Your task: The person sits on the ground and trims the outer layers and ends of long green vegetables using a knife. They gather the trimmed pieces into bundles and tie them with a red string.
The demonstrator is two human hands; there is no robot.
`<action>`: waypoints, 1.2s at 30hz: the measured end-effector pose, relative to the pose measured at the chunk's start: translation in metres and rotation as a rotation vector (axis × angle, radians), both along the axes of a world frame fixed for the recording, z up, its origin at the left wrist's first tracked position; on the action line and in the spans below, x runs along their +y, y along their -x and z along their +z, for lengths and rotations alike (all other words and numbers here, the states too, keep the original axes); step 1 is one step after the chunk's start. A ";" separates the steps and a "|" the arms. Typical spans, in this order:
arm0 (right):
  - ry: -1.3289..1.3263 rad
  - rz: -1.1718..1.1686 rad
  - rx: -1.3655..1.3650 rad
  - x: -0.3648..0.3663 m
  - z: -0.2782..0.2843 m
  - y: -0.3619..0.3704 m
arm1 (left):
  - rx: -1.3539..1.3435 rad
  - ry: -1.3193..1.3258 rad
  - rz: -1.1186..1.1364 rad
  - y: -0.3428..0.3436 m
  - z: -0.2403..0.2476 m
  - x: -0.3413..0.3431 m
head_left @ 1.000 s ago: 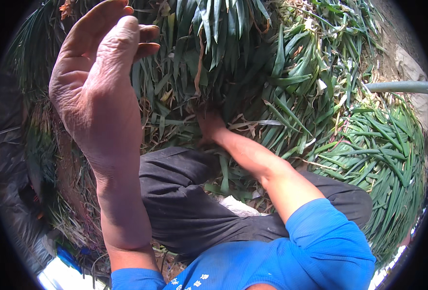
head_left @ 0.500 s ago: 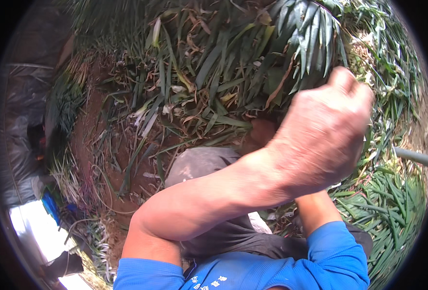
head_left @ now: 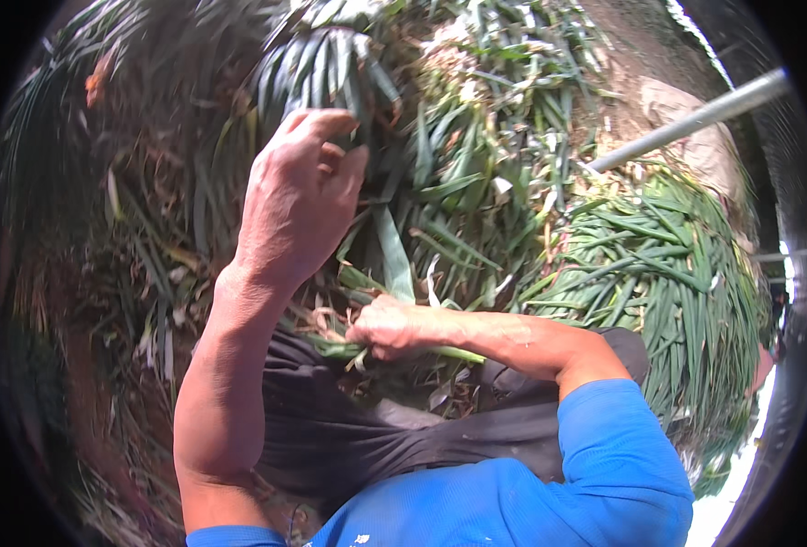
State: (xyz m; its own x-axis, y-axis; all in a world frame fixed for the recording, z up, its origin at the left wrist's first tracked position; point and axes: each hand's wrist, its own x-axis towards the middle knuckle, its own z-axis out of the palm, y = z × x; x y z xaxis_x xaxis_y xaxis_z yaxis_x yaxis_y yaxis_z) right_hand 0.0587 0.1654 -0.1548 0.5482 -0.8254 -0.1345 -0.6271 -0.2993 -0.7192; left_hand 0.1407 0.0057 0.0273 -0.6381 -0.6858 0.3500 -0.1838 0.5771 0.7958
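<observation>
My left hand [head_left: 299, 196] is raised over the leaves, its fingers curled and a gap showing between thumb and forefinger, with nothing seen in it. Lower and to the right, my right hand [head_left: 390, 328] is closed around a green onion [head_left: 458, 353] above my lap. Pale stem shows on both sides of that fist, along with some dry, brownish leaf bits. A broad green leaf [head_left: 394, 255] stands up just behind the fist; I cannot tell if it belongs to the held stalk. A dark green bundle of onion leaves [head_left: 326, 73] lies beyond my left hand.
Loose green onions [head_left: 476, 146] and withered leaves cover the ground ahead. To the right lies a large pile of green onions [head_left: 659, 255]. A grey metal pole [head_left: 695, 118] slants in from the far right, beside a tan sack [head_left: 695, 137].
The view has swung to the right. My left hand, stretched across my right forearm before, is now left of it with its fingers apart. My right hand, mostly hidden earlier, now shows gripping the onion.
</observation>
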 end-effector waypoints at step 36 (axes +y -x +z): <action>0.064 -1.805 0.081 0.194 -0.182 0.373 | -0.117 -0.255 -0.072 0.055 -0.001 0.036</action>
State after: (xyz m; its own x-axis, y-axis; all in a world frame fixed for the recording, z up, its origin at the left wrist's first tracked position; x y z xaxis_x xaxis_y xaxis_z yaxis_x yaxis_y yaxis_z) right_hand -0.3145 0.3595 -0.3367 -0.9391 -0.3385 -0.0599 -0.2061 0.6940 -0.6898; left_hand 0.0858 0.0412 0.0259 -0.7146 -0.6934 0.0928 -0.2487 0.3757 0.8927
